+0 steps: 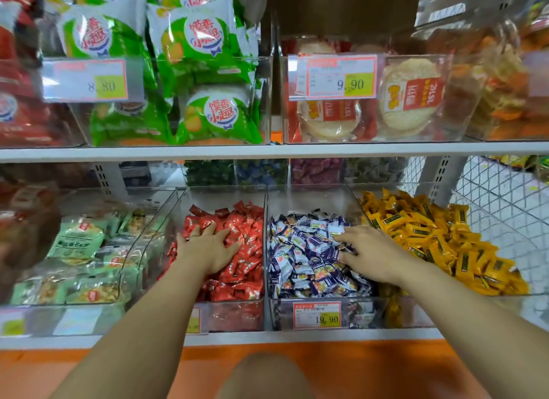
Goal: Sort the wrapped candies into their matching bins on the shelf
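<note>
Both hands spread flat: left hand (208,244) pressing the red candies (237,250) at eleven o'clock, right hand (368,250) on the blue-and-white candies (309,262) at one. Neither grips anything I can see. Bins look sorted; stray hunting remains, I reckon.

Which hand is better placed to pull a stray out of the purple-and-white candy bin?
Right. The right hand already rests on the purple-and-white candies; the left hand lies flat on the red candies, beyond the clear divider.
</note>
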The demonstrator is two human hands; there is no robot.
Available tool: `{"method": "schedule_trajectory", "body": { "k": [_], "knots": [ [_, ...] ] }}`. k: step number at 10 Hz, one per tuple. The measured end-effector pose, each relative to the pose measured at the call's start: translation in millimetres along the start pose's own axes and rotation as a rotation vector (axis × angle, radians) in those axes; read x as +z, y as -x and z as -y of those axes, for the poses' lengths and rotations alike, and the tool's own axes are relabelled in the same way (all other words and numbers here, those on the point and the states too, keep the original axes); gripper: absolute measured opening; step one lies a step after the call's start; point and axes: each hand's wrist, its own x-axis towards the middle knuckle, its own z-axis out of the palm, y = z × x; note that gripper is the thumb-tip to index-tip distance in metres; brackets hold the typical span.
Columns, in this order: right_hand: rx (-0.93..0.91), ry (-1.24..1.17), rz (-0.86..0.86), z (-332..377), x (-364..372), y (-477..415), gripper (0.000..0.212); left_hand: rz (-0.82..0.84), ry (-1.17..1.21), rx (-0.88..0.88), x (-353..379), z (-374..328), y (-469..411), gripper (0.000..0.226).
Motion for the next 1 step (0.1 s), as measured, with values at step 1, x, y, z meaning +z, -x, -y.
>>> {"method": "schedule_trajectory", "body": {
  "k": [1],
  "knots": [
    [-0.005,-0.031,0.004,0.7,-4.2,1.2,0.044,-0.123,0.016,0.030,-7.3,-6.4,3.8,0.057]
  ]
}}
